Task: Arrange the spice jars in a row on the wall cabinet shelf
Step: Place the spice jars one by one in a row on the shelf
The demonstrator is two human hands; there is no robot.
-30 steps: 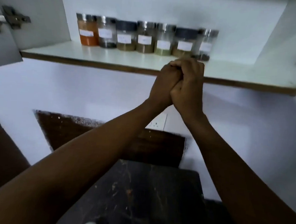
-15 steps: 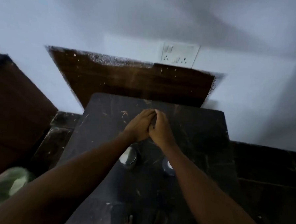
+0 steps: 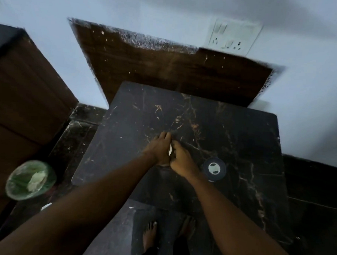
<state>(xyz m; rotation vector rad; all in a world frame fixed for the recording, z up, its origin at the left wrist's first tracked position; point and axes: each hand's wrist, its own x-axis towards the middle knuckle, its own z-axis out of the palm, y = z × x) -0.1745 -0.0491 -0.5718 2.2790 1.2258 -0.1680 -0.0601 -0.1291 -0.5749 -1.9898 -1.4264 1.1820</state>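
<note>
Black stone is seen underfoot, where two bare feet [image 3: 150, 236] are planted on the floor. Just past them, a dark marble table [image 3: 241, 143] with thin gold lines is seen from above. Both arms are stretched over it. The left hand [image 3: 159, 149] and the right hand [image 3: 181, 159] are pressed close side by side, with the fingers curled down over something between them. Only a small white sliver is seen there, so what is held cannot be told. One spice jar [image 3: 214, 169] is stood on the table just beside the right hand, and its dark lid with a white middle is seen from the top. Off to the left, a green bin [image 3: 31, 179] is set on the floor beside a brown cupboard [image 3: 23, 92]. Farther back, a brown wooden board [image 3: 166, 68] is fixed to the pale wall, and a white socket plate [image 3: 233, 38] is seen above it.
</note>
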